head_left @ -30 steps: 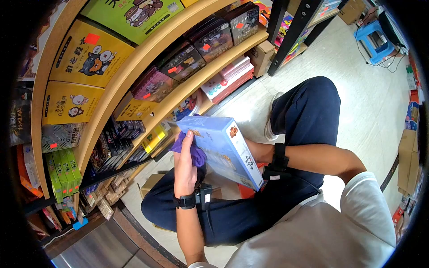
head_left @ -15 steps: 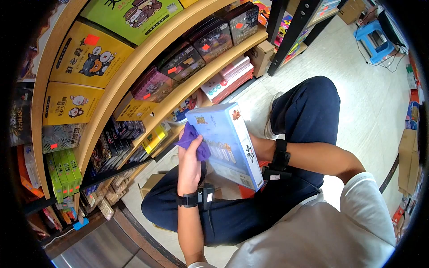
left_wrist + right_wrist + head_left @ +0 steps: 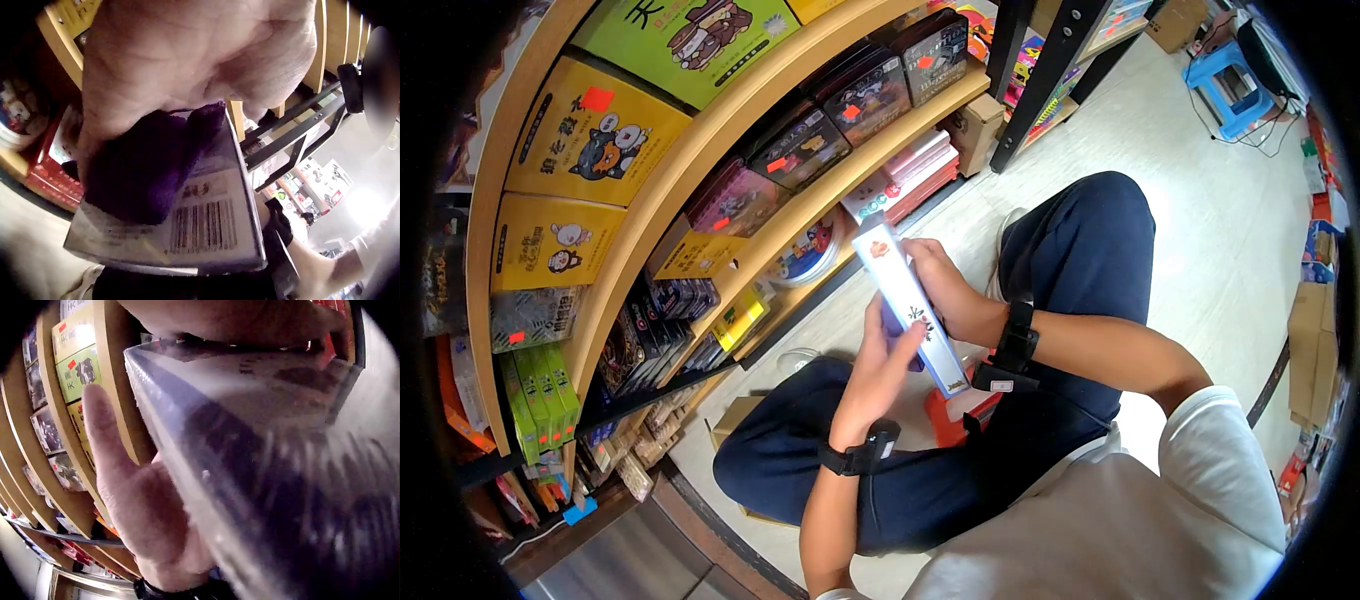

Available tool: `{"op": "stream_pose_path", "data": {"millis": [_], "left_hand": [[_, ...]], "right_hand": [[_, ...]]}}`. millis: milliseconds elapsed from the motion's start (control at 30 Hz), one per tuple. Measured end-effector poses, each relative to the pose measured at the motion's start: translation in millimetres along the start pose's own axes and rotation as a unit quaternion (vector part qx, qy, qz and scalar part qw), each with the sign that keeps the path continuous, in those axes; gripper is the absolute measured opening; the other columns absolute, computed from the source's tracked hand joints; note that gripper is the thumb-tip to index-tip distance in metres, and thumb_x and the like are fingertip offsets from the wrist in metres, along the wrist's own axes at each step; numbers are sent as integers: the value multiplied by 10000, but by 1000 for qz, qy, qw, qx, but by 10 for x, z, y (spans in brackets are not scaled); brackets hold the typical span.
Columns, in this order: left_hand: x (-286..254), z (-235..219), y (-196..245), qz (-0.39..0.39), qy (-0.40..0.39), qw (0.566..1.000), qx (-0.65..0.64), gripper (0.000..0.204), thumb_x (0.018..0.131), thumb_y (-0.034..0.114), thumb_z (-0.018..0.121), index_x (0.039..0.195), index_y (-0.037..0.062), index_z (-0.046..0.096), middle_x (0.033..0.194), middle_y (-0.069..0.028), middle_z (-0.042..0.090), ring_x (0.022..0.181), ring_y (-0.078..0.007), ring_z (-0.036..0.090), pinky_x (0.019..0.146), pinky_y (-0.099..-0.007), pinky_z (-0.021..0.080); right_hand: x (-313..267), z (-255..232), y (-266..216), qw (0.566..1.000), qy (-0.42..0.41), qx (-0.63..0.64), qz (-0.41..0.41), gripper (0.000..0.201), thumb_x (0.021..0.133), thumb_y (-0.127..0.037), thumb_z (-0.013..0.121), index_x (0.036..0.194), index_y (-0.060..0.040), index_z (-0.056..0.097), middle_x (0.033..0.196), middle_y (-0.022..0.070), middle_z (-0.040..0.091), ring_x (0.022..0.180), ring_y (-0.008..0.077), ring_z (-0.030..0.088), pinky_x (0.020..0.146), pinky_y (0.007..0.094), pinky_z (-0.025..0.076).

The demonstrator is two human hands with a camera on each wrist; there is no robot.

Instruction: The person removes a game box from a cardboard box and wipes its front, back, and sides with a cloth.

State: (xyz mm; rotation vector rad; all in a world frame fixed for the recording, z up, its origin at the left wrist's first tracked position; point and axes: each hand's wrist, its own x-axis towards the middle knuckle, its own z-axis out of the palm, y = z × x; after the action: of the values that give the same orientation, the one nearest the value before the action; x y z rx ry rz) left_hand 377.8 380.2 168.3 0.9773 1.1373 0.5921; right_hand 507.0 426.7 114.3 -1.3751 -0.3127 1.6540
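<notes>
A shrink-wrapped blue-and-white board game box (image 3: 912, 318) is tilted in front of me, its narrow white side with black lettering facing up. My right hand (image 3: 950, 292) grips it along the right side. On the other face, my left hand (image 3: 874, 376) holds a purple cloth (image 3: 147, 165) against the box, thumb raised beside the narrow side. In the left wrist view the cloth lies bunched under the palm, beside the barcode (image 3: 205, 226). The right wrist view shows the wrapped box edge close up, with the left palm behind it.
Wooden shelves of boxed games (image 3: 605, 140) curve along the left. A red item (image 3: 948, 418) lies between the crossed legs, near a cardboard box (image 3: 735, 415). A blue stool (image 3: 1230, 90) stands at the far right of the pale floor.
The box has turned from showing its broad blue face to showing its narrow white side. My left hand with the cloth has moved right and down; the right hand now shows at the box's upper edge.
</notes>
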Motion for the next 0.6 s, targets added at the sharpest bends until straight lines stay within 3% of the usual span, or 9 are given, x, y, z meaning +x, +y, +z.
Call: {"op": "stream_pose_path", "data": {"millis": [100, 133, 233, 267, 300, 367, 433, 533, 600], "left_hand": [[26, 79, -68, 58, 18, 995, 73, 657, 906, 249, 664, 1349, -44, 276, 1144, -108, 548, 1006, -162, 560, 839, -301, 481], [30, 104, -90, 56, 59, 996, 22, 583, 839, 168, 716, 1265, -35, 373, 1105, -118, 568, 952, -156, 572, 807, -283, 483], [-17, -49, -2, -23, 148, 987, -60, 481, 794, 91, 681, 1202, -32, 456, 1039, -117, 592, 905, -166, 587, 779, -273, 488], [-55, -128, 53, -29, 187, 972, -140, 425, 758, 67, 620, 1156, -36, 512, 998, -112, 611, 886, -188, 613, 774, -288, 504], [-90, -207, 117, -7, 181, 961, -207, 491, 782, 198, 591, 1208, -29, 500, 1080, -130, 595, 973, -254, 600, 897, -363, 475], [-210, -415, 270, -26, 175, 941, -290, 531, 782, 214, 543, 1244, -42, 485, 1152, -159, 592, 1037, -287, 593, 936, -381, 465], [-260, -554, 276, 39, 116, 934, -335, 553, 778, 204, 526, 1268, -47, 471, 1189, -169, 584, 1059, -298, 590, 940, -388, 464], [-291, -534, 258, 48, 128, 946, -293, 557, 774, 169, 552, 1279, -48, 462, 1193, -173, 583, 1053, -297, 598, 916, -379, 477], [-316, -488, 301, 39, 168, 952, -254, 539, 820, 195, 622, 1272, -51, 463, 1178, -167, 585, 1041, -267, 600, 898, -359, 484]], "right_hand": [[2, -63, 71, 997, -42, -48, 50, 437, 963, -363, 474, 1239, -38, 379, 897, 86, 552, 857, 155, 574, 727, 294, 480], [25, -79, 93, 997, -43, -47, 50, 490, 950, -357, 524, 1217, 36, 403, 1010, 133, 543, 883, 165, 558, 776, 293, 474], [91, -104, 114, 996, -81, -31, -20, 483, 949, -373, 515, 1194, 40, 460, 975, 135, 572, 863, 153, 558, 773, 292, 471], [210, -177, 12, 978, -204, -34, -19, 364, 979, -381, 456, 1054, -32, 528, 844, 66, 652, 728, 111, 600, 719, 271, 496], [172, -156, -147, 979, -199, -1, 33, 364, 984, -377, 446, 1047, -32, 543, 834, 66, 663, 727, 109, 611, 725, 265, 503], [3, -48, -522, 970, -189, 64, 138, 369, 992, -369, 425, 1034, -33, 572, 813, 64, 683, 724, 105, 632, 737, 255, 517], [44, 29, -554, 956, -250, 88, 127, 430, 999, -379, 396, 1170, -18, 555, 952, 86, 688, 846, 130, 660, 777, 255, 535], [12, 90, -515, 948, -299, 83, 71, 503, 995, -434, 385, 1260, -32, 535, 1070, 96, 666, 938, 149, 654, 817, 271, 532], [-100, 132, -585, 927, -318, 133, 147, 499, 996, -435, 387, 1251, -33, 540, 1041, 81, 670, 894, 128, 660, 778, 261, 541]]}}
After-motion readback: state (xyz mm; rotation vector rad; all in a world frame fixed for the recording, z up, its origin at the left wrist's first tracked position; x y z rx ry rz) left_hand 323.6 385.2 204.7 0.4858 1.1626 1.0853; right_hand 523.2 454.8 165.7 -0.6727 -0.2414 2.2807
